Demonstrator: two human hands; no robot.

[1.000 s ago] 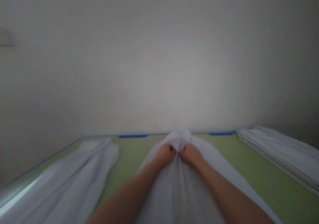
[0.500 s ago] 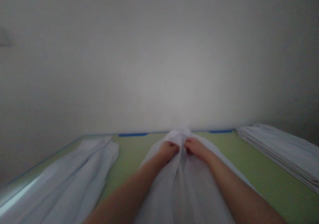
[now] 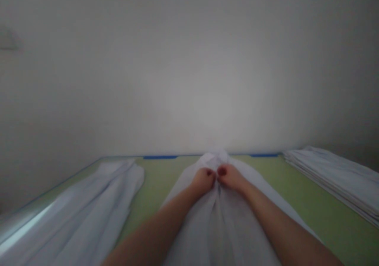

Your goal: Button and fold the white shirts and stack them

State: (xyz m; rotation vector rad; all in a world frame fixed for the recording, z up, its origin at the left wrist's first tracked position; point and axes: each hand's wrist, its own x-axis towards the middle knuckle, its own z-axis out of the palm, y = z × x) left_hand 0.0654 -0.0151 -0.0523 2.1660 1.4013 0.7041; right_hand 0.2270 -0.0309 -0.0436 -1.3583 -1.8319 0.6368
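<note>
A long white garment (image 3: 237,214), seemingly collared at its far end, lies lengthwise in front of me, its two front edges meeting along the middle. At the upper part of that opening, my left hand (image 3: 205,180) pinches the left edge. Close beside it, almost touching, my right hand (image 3: 230,176) has its fingers closed on the right edge. Whether a button sits between the fingers is too blurred to tell. Below the hands the edges part and a narrow strip of inner cloth shows.
Under everything is a green table (image 3: 160,175) with a blue border and blue strips at the back. Another white garment (image 3: 89,206) lies loosely on the left. A stack of folded white garments (image 3: 334,171) rests at the right. A plain wall (image 3: 189,80) rises behind the table.
Both hands have come closer together, drawing the garment's two front edges toward each other. The view has shifted slightly.
</note>
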